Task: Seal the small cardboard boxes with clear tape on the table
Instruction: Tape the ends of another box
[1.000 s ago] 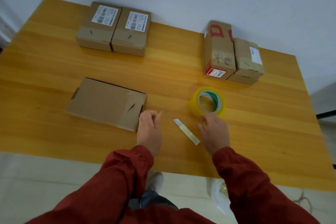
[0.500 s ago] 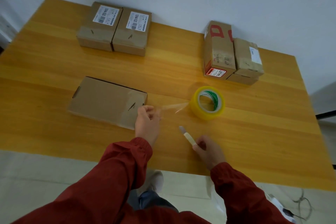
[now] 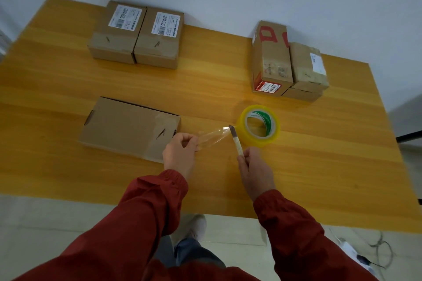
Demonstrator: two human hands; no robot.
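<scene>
The left hand (image 3: 180, 155) pinches the free end of a clear tape strip (image 3: 212, 137) running to the yellow roll (image 3: 260, 125). The right hand (image 3: 255, 171) grips a small blade (image 3: 235, 141) in clenched fingers (image 3: 245, 159), its tip at the strip beside the roll. A flat cardboard box (image 3: 127, 128) lies mid-way along the bench (image 3: 68, 89), just left of the left hand.

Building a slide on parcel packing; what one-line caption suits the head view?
Left hand pinches a clear tape strip drawn from the yellow roll; right hand holds a small knife to it.

Bare table (image 3: 214, 64) between far boxes (image 3: 157, 39)
</scene>
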